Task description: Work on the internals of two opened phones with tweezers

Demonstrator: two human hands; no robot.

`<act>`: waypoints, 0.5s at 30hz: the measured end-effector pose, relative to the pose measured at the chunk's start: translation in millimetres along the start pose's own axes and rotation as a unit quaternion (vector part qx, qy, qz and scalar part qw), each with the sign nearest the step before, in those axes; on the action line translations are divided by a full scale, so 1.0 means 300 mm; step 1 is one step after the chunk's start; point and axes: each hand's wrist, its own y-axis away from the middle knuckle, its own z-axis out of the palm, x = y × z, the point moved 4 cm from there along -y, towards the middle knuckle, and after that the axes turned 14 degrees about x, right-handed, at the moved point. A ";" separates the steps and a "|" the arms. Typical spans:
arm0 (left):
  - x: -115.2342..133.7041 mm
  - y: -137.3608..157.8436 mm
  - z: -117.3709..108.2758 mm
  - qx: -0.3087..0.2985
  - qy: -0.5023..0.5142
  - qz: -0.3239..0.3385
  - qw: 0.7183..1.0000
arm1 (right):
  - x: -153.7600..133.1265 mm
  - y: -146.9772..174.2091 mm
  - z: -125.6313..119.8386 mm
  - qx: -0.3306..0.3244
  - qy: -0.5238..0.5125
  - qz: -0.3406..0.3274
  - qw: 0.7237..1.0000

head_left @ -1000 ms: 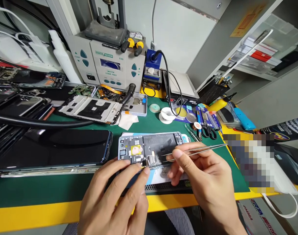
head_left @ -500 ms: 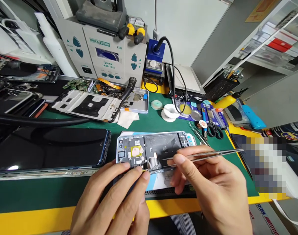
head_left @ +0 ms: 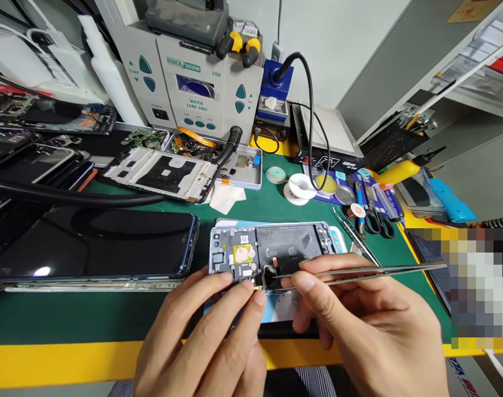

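Observation:
An opened phone (head_left: 284,240), its inner board and dark battery area showing, lies on a light blue and white pad or box (head_left: 276,313) before me. My left hand (head_left: 210,325) holds its near left edge, fingertips pressed along the rim close to the board; the thumb is mostly hidden. In my right hand (head_left: 359,314) is a pair of metal tweezers (head_left: 371,272), pinched between thumb and fingers. Their points touch or hover at a small dark flap with a pale edge (head_left: 269,273), near the phone's lower middle. I cannot tell whether they grip it.
Left lies a dark-screened phone (head_left: 98,242). Behind are a phone frame (head_left: 160,175), a parts tray (head_left: 251,175) and a hot-air station (head_left: 193,82). A solder spool (head_left: 300,188), more tweezers (head_left: 354,234) and scissors (head_left: 379,223) lie at the back right.
The view has shifted, so everything appears farther right. Relative to the phone, the tweezer points have moved left to the flap, which looked silvery and now looks dark. My left hand stays on the phone.

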 end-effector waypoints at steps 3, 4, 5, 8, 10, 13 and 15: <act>0.003 -0.019 0.009 -0.012 -0.001 0.008 1.000 | 0.005 0.003 -0.004 0.002 0.011 -0.009 1.000; 0.004 -0.024 0.012 -0.015 0.000 0.010 1.000 | 0.007 0.004 -0.006 0.000 0.013 -0.011 1.000; 0.003 -0.028 0.015 -0.016 0.000 0.010 1.000 | 0.009 0.005 -0.008 -0.003 0.015 -0.015 1.000; 0.000 -0.033 0.021 -0.018 0.001 0.010 1.000 | 0.012 0.007 -0.007 -0.015 0.034 -0.030 0.999; -0.002 -0.033 0.024 -0.019 0.000 0.009 1.000 | 0.010 0.008 -0.002 -0.022 0.060 -0.056 0.996; -0.003 -0.033 0.025 -0.021 -0.001 0.008 1.000 | 0.007 0.009 0.006 -0.021 0.076 -0.083 0.993; -0.001 -0.036 0.024 -0.021 -0.002 0.007 1.000 | 0.005 0.010 0.009 -0.015 0.066 -0.091 0.994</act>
